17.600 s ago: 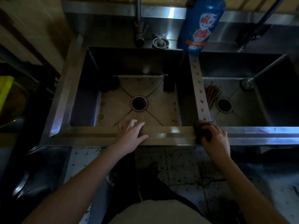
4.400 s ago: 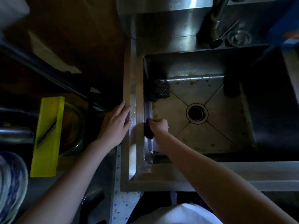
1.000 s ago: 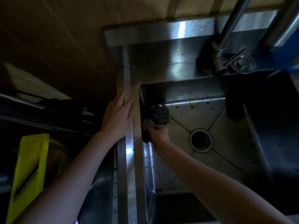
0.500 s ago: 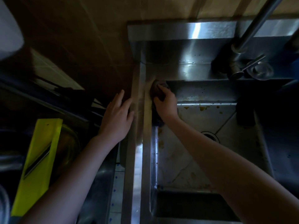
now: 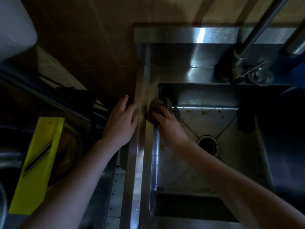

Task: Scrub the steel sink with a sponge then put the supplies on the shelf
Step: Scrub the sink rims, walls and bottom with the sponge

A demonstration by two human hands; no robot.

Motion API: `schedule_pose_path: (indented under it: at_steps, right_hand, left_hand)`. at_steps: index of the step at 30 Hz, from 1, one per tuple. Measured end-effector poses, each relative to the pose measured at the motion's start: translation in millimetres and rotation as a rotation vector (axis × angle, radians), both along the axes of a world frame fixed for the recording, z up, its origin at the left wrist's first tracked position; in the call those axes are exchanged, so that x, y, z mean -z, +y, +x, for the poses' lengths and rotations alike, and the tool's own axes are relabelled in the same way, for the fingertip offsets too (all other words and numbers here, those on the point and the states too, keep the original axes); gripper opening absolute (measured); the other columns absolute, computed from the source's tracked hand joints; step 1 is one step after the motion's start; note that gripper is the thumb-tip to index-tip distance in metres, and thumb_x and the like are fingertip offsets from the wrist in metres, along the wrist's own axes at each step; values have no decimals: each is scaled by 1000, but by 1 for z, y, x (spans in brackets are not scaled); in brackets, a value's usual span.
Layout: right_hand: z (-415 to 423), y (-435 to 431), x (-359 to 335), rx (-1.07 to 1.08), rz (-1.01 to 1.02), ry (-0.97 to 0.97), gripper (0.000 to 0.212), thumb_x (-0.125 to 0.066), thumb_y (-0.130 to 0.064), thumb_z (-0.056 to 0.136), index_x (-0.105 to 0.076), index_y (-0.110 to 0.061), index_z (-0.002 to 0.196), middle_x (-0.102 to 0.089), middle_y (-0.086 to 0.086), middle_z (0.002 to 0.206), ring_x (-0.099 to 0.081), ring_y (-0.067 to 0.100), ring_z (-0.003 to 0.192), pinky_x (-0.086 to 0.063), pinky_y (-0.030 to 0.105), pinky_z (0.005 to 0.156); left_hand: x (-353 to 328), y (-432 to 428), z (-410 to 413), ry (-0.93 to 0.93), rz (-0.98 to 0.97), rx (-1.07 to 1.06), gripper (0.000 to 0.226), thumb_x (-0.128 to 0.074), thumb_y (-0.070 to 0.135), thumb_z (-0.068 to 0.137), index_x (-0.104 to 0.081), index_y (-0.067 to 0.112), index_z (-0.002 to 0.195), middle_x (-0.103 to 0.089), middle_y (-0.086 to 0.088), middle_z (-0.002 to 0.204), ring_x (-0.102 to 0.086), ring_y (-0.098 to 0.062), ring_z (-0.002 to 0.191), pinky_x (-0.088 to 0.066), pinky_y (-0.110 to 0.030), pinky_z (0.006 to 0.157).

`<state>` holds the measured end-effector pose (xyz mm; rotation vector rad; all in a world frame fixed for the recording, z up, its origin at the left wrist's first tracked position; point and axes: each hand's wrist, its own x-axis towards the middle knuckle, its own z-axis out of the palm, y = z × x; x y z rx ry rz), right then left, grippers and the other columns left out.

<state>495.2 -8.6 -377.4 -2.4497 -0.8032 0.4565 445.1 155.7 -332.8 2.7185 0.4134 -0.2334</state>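
Observation:
The steel sink [image 5: 189,90] fills the right half of the view, its basin floor spotted with yellowish stains around the round drain [image 5: 208,145]. My right hand [image 5: 166,123] grips a dark sponge [image 5: 156,107] and presses it on the rim at the basin's back left corner. A dark steel-wool pad [image 5: 176,112] lies just behind that hand on the basin floor. My left hand [image 5: 121,123] rests flat, fingers straight, on the sink's left rim.
A tap [image 5: 244,53] and a small round steel fitting [image 5: 261,76] stand at the back right, beside a blue bottle [image 5: 297,71]. A dark block [image 5: 245,119] lies in the basin at right. A yellow slicer [image 5: 38,164] lies over a bowl at far left.
My right hand has slid the sponge slightly nearer along the left rim at the back corner. My left hand stays flat on the rim. The view has shifted a little.

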Motion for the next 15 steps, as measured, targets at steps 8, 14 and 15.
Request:
schedule_pose_path:
  at_steps: [8, 14, 15]
  right_hand:
    - [-20, -4, 13, 34, 132, 12, 52, -54, -12, 92, -38, -18, 142, -27, 10, 145, -42, 31, 127, -49, 39, 99]
    - [39, 30, 16, 187, 16, -11, 50, -51, -14, 94, -37, -20, 142, -21, 15, 146, -37, 38, 129, -43, 46, 104]
    - [50, 34, 16, 218, 30, 16, 48, -49, -14, 95, -38, -18, 141, -22, 16, 145, -38, 39, 128, -41, 47, 106]
  left_hand:
    - [2, -8, -1, 2, -6, -7, 46, -42, 32, 97, -34, 27, 142, -8, 0, 158, -8, -20, 145, -18, -36, 114]
    - [4, -5, 3, 18, -13, -17, 47, -42, 32, 97, -33, 26, 143, -7, 0, 158, -6, -20, 145, -19, -39, 115]
    - [4, -5, 3, 19, -17, -17, 47, -42, 32, 97, -33, 26, 143, -7, 0, 158, -6, -20, 145, -19, -40, 116]
